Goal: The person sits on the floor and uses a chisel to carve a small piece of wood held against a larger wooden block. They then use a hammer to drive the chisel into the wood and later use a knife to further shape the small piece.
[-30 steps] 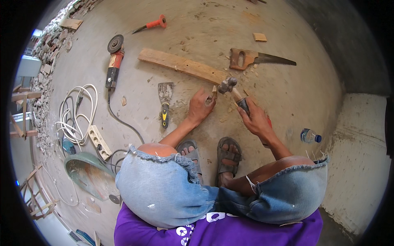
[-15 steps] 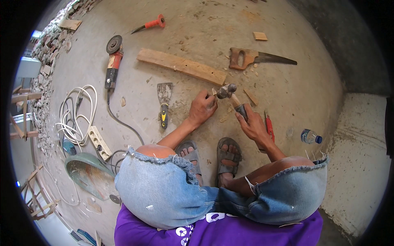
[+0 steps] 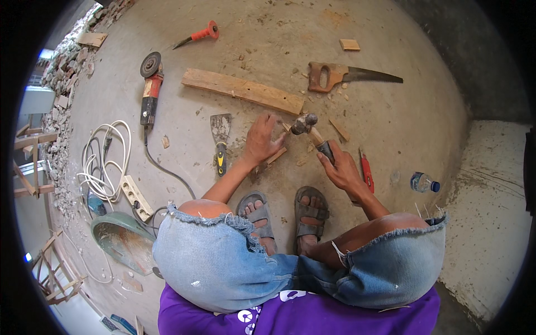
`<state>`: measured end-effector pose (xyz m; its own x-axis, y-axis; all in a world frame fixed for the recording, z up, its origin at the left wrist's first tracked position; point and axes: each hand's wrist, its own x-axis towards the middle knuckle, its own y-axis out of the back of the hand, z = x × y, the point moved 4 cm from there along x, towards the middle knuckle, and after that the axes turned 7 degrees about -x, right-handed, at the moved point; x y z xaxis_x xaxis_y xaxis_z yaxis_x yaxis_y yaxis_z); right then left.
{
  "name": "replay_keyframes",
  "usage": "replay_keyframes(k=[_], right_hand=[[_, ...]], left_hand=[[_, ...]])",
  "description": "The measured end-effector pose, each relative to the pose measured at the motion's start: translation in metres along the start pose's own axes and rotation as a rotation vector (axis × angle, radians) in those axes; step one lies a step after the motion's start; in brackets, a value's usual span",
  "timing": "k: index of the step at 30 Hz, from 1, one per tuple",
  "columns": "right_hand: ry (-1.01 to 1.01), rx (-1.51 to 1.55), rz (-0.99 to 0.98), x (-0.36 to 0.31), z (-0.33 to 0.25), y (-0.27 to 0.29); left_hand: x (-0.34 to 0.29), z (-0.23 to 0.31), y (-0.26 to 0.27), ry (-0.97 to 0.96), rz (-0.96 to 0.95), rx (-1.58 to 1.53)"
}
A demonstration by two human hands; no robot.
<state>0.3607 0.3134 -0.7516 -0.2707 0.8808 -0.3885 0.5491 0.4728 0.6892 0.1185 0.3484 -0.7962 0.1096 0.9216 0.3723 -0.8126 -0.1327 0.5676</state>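
The right hand (image 3: 341, 167) wraps its grip round the hammer (image 3: 304, 124); the left hand's (image 3: 262, 138) grip is released, loosely spread, left of the hammer head. A wooden beam (image 3: 243, 91) lies beyond on dusty concrete floor (image 3: 268, 28), rubble (image 3: 66, 75) far left. Half a second ago the left fingers were bunched beside the hammer head.

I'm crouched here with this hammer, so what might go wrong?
The bare left hand is close to the wooden-handled, metal-headed hammer, so a stray blow might catch it. Open-toed grey sandals may protect little if the hammer drops. The slim, red-handled pointed tool lies beside the right hand, which could brush its tip.
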Motion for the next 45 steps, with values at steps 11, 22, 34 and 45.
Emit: replay_keyframes(k=[11, 22, 34, 45], right_hand=[[0.001, 0.001, 0.094, -0.008, -0.01, 0.015], [0.119, -0.144, 0.154, -0.003, -0.012, -0.006], [0.073, -0.004, 0.129, 0.003, -0.01, -0.017], [0.142, 0.041, 0.183, 0.004, -0.026, -0.015]], left_hand=[[-0.005, -0.048, -0.016, -0.007, -0.223, -0.201], [-0.008, -0.04, -0.012, 0.038, -0.168, -0.227], [-0.013, -0.04, -0.002, 0.096, -0.142, -0.251], [-0.021, -0.049, 0.001, 0.14, -0.093, -0.291]])
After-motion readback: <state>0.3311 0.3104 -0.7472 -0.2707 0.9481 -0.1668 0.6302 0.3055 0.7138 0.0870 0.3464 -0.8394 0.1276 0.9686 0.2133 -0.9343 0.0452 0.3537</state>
